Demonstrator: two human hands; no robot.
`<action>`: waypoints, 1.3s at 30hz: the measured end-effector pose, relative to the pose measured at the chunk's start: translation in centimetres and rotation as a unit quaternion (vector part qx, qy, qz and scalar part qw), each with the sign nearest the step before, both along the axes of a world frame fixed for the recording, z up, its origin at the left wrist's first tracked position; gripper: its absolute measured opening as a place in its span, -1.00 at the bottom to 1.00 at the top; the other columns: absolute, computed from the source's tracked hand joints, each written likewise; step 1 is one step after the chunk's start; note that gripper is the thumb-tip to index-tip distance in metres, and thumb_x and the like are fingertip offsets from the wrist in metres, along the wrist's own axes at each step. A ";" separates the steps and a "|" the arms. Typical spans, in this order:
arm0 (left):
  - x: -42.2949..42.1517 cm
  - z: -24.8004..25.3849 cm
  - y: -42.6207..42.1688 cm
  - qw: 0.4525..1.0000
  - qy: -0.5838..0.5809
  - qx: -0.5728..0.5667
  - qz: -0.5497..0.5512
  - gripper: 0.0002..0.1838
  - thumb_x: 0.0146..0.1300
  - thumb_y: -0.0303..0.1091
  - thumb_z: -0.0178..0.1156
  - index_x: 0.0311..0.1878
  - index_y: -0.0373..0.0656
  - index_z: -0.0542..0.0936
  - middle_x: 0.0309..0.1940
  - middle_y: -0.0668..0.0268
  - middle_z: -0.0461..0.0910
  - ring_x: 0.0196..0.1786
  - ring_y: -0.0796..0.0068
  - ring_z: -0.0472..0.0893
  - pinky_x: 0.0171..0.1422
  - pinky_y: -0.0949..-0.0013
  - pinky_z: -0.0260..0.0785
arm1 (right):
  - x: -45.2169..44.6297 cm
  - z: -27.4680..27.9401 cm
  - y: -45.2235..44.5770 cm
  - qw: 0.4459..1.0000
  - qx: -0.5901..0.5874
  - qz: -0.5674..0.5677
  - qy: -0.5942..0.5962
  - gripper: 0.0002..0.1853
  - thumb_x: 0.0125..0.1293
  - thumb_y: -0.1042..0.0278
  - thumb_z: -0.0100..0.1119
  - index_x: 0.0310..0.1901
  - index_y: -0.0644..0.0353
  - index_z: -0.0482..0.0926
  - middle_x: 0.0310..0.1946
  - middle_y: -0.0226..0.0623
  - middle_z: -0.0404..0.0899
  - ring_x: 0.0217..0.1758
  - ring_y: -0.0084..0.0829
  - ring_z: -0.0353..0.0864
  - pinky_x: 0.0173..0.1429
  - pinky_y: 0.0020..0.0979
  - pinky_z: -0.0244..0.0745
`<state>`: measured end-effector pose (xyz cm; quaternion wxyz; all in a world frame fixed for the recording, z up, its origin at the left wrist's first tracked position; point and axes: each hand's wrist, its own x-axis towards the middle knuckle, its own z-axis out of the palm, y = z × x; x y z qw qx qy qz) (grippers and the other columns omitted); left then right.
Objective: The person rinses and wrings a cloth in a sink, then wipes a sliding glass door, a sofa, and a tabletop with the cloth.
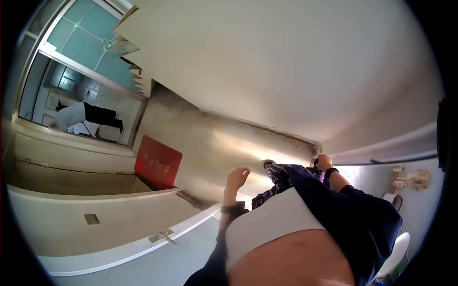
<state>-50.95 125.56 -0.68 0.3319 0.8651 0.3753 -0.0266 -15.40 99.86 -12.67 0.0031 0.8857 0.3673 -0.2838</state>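
My left hand (237, 178) is raised over the shiny floor (210, 148), its fingers loosely curved and apart, with nothing visible in it. Farther right, my right hand (324, 162) is closed beside the lower edge of the pale wall. Something small and dark shows at its fingers, too little to make out. Dark plaid cloth (281, 174) hangs between the two hands, below my white top (272, 221). Both wrists have dark cuffs or bands.
A red mat (158, 162) with yellow characters lies near a glazed doorway (81, 69). Beyond the doorway is a person (76, 116) in a white top and black trousers. An open door with a handle (164, 237) stands at lower left; white fittings (412, 179) are at right.
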 end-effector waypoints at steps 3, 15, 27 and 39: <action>0.7 2.6 6.3 0.998 -0.048 0.020 0.032 -0.78 0.22 -0.14 0.10 -0.26 -0.02 0.63 -0.23 0.19 0.58 -0.12 0.13 0.55 -0.08 0.18 0.39 | 0.1 1.9 9.4 0.997 0.031 0.062 -0.030 -0.77 -0.06 0.36 0.25 -0.29 0.14 0.62 -0.24 -0.12 0.59 -0.12 -0.11 0.59 -0.09 -0.18 0.54; -12.9 -4.8 25.3 0.996 0.060 -0.032 -0.065 -0.81 0.07 -0.19 0.15 -0.47 -0.08 0.61 -0.46 0.18 0.59 -0.25 0.11 0.56 -0.16 0.12 0.38 | -6.3 1.3 17.4 0.987 0.108 -0.116 0.017 -0.74 -0.17 0.27 0.28 -0.40 0.21 0.61 -0.34 0.04 0.59 -0.18 -0.03 0.58 -0.13 -0.09 0.47; -28.0 -4.0 44.9 0.997 0.063 -0.029 -0.019 -0.72 0.18 -0.08 0.12 -0.21 -0.05 0.60 -0.21 0.17 0.59 -0.07 0.15 0.55 -0.02 0.17 0.39 | -29.4 2.8 29.4 0.980 -0.042 -0.196 -0.013 -0.77 -0.01 0.28 0.15 -0.35 0.24 0.60 -0.30 0.02 0.59 -0.17 -0.01 0.57 -0.07 -0.18 0.49; -35.6 -3.9 68.5 0.998 -0.045 -0.030 0.025 -0.62 0.23 -0.17 0.11 0.05 -0.14 0.50 0.01 0.08 0.51 0.05 0.13 0.51 0.10 0.24 0.34 | -34.2 -1.7 61.8 0.990 0.111 -0.068 0.045 -0.71 -0.03 0.31 0.20 -0.27 0.23 0.44 -0.24 -0.01 0.47 -0.12 0.04 0.47 -0.05 -0.10 0.41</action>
